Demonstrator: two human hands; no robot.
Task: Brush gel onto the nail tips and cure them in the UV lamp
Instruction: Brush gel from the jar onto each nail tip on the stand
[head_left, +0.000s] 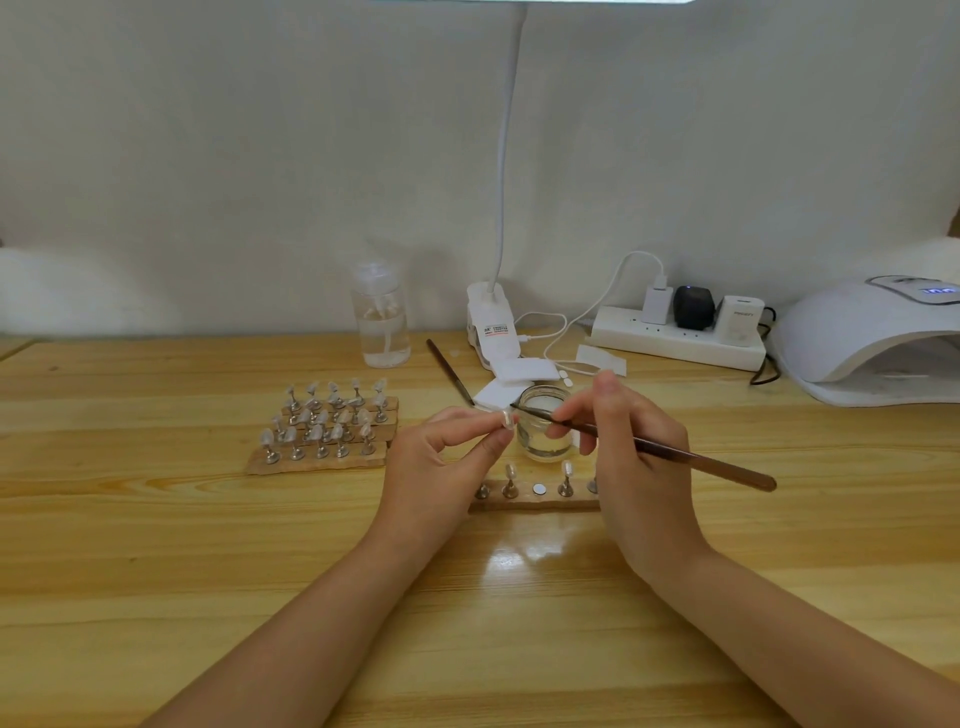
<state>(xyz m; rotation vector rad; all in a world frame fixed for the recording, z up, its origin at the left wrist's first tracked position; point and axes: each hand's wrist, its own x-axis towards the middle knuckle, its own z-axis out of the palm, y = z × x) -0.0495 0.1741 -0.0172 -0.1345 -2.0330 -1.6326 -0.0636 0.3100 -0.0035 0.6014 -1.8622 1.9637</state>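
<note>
Left hand grip pinches a nail tip above the desk. Right hand grip clamped on brush, bristles touching the tip. Glass jar just behind. UV lamp at 2 o'clock, holder strip below hands.

Two bare forearms, sleeveless, no jewellery
</note>
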